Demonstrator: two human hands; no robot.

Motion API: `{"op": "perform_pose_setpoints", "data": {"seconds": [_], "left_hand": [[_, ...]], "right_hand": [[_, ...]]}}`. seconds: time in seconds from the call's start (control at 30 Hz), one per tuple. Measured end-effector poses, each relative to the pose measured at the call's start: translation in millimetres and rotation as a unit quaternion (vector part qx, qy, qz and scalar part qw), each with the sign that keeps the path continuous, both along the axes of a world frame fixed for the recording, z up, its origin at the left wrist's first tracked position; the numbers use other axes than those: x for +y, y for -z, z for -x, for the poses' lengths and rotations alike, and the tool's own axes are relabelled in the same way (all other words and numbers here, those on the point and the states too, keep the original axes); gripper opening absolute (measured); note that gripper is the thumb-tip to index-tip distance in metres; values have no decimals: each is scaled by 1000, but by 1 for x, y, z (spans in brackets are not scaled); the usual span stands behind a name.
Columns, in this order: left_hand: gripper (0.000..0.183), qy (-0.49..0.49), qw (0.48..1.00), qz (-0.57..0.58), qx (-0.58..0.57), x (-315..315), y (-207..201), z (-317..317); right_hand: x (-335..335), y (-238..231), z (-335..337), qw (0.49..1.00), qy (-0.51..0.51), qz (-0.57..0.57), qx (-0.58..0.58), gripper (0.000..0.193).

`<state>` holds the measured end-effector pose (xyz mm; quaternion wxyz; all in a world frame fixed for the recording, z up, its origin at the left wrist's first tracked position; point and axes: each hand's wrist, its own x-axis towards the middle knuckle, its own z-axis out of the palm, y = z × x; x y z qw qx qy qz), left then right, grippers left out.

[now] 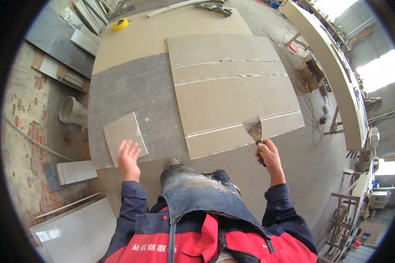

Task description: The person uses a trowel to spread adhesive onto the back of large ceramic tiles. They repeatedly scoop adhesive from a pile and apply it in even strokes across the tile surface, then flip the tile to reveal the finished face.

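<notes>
My right hand (271,157) is closed round the black and yellow handle of a putty knife (253,127). Its wide metal blade points away from me, over the near seam (219,129) of a large beige board (237,98). White, rough-edged filler shows along this seam and along two farther ones. With fingers apart and nothing in it, my left hand (128,158) is over the near edge of a small beige panel (126,133). That panel lies tilted on a grey sheet (131,94) to the left of the large board.
A roll of yellow tape (120,24) and a dark tool (215,8) rest on the far beige sheet (149,37). At left, a dirty bucket (73,110) stands by the brick wall. A long pale beam (333,74) runs along the right, with cables (294,61) on the floor.
</notes>
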<state>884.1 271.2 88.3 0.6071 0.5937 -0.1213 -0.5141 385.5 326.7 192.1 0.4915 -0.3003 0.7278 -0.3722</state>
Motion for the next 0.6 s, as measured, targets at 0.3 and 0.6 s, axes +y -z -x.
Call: {"op": "perform_pose_setpoints", "data": {"seconds": [0.3, 0.6], "left_hand": [[44, 192, 758, 135, -609, -122, 95, 105], [42, 182, 675, 26, -714, -140, 94, 119]], "right_hand": [[-142, -35, 48, 993, -111, -33, -27, 38], [-399, 0, 80, 937, -331, -85, 77, 42]]}}
